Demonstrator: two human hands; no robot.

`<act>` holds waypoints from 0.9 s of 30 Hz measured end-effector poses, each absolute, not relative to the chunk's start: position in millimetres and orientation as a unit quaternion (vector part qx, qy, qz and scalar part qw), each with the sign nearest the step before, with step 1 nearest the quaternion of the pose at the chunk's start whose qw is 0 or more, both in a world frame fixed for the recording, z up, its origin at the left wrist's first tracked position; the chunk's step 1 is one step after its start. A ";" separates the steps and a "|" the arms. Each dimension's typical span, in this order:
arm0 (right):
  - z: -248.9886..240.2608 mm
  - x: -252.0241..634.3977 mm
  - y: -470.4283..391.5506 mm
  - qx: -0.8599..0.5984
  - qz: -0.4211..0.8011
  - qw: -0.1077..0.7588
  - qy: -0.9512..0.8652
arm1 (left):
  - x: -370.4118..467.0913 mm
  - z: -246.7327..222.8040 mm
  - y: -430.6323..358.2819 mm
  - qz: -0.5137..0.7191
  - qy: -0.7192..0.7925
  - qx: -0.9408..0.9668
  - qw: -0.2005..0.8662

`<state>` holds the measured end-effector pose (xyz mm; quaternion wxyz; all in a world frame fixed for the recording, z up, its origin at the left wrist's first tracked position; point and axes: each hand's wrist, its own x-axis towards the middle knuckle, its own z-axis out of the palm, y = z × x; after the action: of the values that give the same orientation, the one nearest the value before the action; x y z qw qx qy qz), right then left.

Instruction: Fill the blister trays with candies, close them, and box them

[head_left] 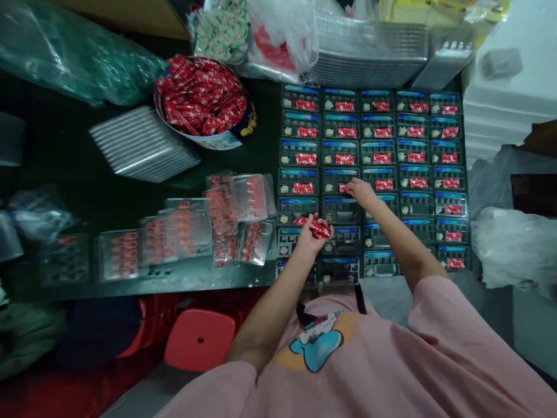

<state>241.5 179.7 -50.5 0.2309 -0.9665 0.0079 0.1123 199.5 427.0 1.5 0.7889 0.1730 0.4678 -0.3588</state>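
Observation:
Several small clear trays (340,210) stand in rows on the dark table, many holding a blue stick, a pale piece and a red packet with white specks. My left hand (314,233) is closed around several red packets (319,229), above the front-left trays. The fingertips of my right hand (359,190) pinch a red packet (343,187) in a tray of the second column, fourth row from the back. Trays in the front rows near my left hand show no red packet.
A round tub (237,130) heaped with red packets stands at the back left, beside stacked plastic trays (143,142). Trays with orange-red pieces (183,229) lie left of centre. More stacked trays (369,52) line the back. A red stool (200,339) is below the table edge.

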 end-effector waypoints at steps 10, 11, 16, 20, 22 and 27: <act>0.4 158.5 273.1 -0.860 0.095 0.498 -0.047 | 177.6 -7.4 423.4 -0.346 0.475 0.240 0.773; 5.2 145.1 285.2 -0.853 0.099 0.511 -0.044 | 172.7 -7.9 421.9 -0.349 0.476 0.253 0.767; 3.2 102.8 312.3 -0.852 0.064 0.517 0.053 | 150.3 -9.3 422.1 -0.358 0.463 0.288 0.758; -8.1 90.8 320.4 -0.847 0.063 0.526 0.050 | 144.6 -6.6 428.7 -0.347 0.446 0.333 0.755; -12.7 89.0 321.5 -0.844 0.057 0.527 0.085 | 145.8 -3.7 432.5 -0.359 0.423 0.338 0.760; -21.5 104.9 283.2 -0.839 -0.014 0.515 0.173 | 158.4 0.5 450.9 -0.383 0.374 0.345 0.771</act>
<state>104.9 283.2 -21.5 0.5154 -0.8392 0.1729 -0.0136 158.4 450.9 0.5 0.7708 0.3452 0.3740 -0.3833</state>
